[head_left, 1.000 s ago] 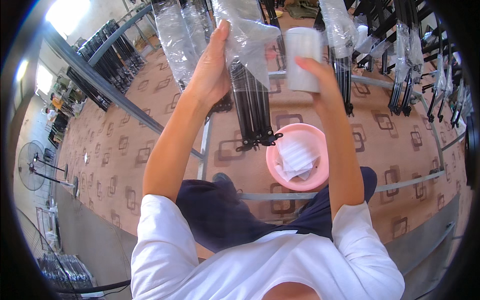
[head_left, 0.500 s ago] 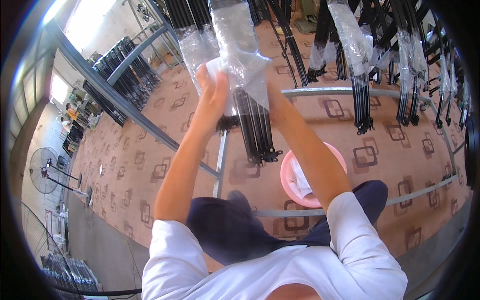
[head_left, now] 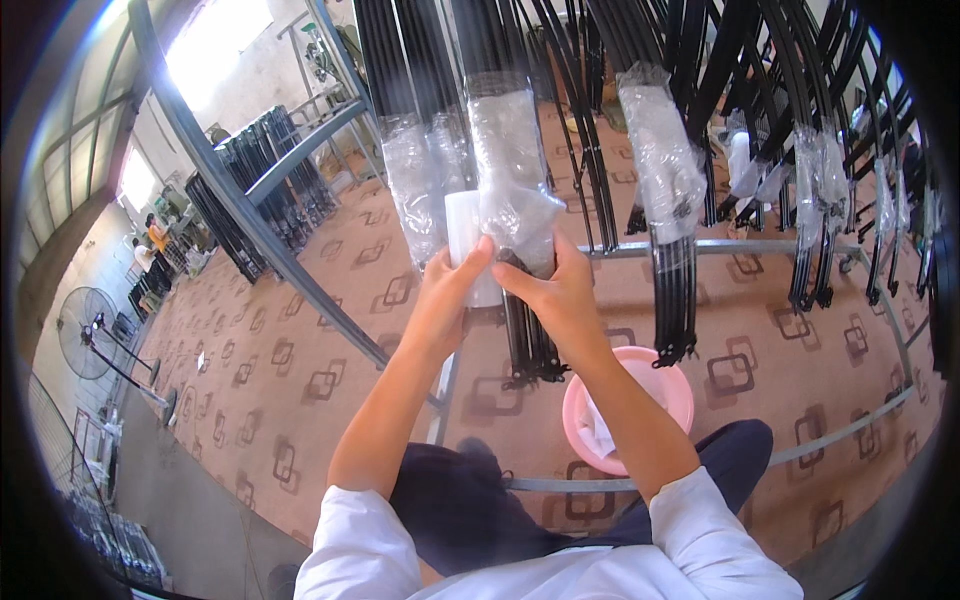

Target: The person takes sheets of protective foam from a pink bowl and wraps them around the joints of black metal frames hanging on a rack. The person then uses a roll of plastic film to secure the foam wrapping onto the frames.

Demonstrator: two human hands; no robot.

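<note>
Brown patterned floor covering (head_left: 240, 400) under workshop racks; standing fan (head_left: 88, 332) far left. Left hand (head_left: 450, 285) closed around white roll (head_left: 462, 225), thumb across front. Right hand (head_left: 562, 290) gripping black rod bundle (head_left: 530, 345), thumb over its clear plastic wrap (head_left: 508, 130). Roll upright, just left of hanging bundle. Pink basin (head_left: 574, 428) on floor below, partly behind right forearm.

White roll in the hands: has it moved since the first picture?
Yes, to the left. Judged against the pink basin, the white roll has shifted leftward.
</note>
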